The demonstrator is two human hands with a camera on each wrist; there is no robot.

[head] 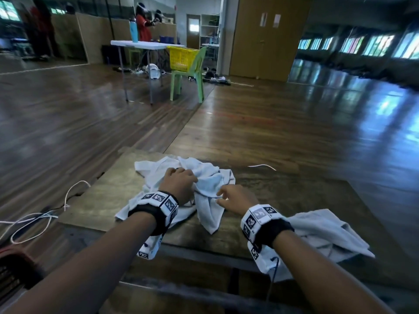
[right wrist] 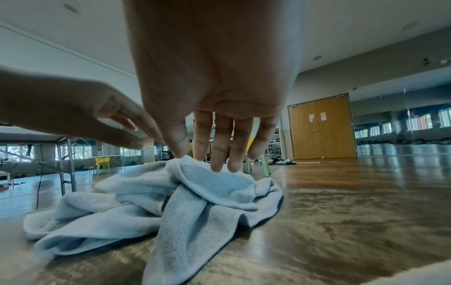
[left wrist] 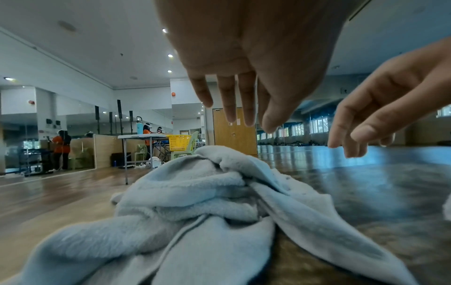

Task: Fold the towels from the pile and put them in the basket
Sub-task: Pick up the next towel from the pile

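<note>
A crumpled pale blue towel pile point(head: 210, 180) lies in the middle of the dark wooden table point(head: 294, 193). My left hand point(head: 181, 182) is over the pile's left part; in the left wrist view its fingers point(left wrist: 244, 113) hang straight just above the towel pile point(left wrist: 207, 202), holding nothing. My right hand point(head: 229, 197) is at the pile's right side. Its straight fingers point(right wrist: 217, 154) reach the top fold of the towel pile point(right wrist: 175, 202), with nothing gripped. A second loose towel point(head: 324, 232) lies at the table's near right, partly under my right wrist.
A dark red slatted basket point(head: 13, 270) shows at the lower left edge, below the table. White cables point(head: 34, 220) trail on the floor to the left. Far back stand a yellow basket point(head: 181, 57) on a green chair, a white folding table and people.
</note>
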